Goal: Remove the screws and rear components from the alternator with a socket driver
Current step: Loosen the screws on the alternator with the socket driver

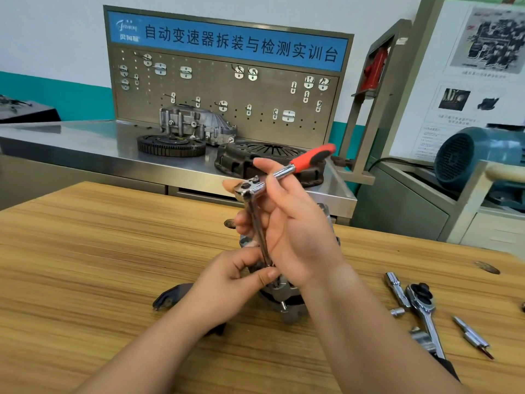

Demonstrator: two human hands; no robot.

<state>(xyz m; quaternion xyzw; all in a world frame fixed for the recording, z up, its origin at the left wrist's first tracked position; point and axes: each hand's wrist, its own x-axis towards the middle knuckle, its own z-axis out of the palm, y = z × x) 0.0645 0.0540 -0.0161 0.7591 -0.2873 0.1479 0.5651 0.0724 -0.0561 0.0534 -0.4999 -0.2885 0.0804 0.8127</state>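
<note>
1. Wooden surface (99, 251) fills the foreground and carries everything the task needs.
2. Behind it stands a steel bench (85, 143) with a pegboard (227, 89), a toothed ring (170, 145) and a dark clutch cover (241, 157).
3. The alternator (289, 308) stands at the middle of the wooden surface, directly under both hands and mostly hidden by them.
4. The right hand (292, 231) is above the alternator, palm turned left. Its fingers curl loosely round the upright shaft of the socket driver (284, 172), and the forefinger reaches up behind the chrome neck.
5. The left hand (230, 282) is lower, and pinches the driver's bottom end between thumb and forefinger, right at the alternator's top.
6. The driver's red handle points up and to the right, away from the person.
7. A dark part (170, 297) lies beside the left wrist.
8. Well to the right lie a second ratchet (423, 308), an extension bar (396, 288), a small socket (397, 311) and a bit (473, 336).
</note>
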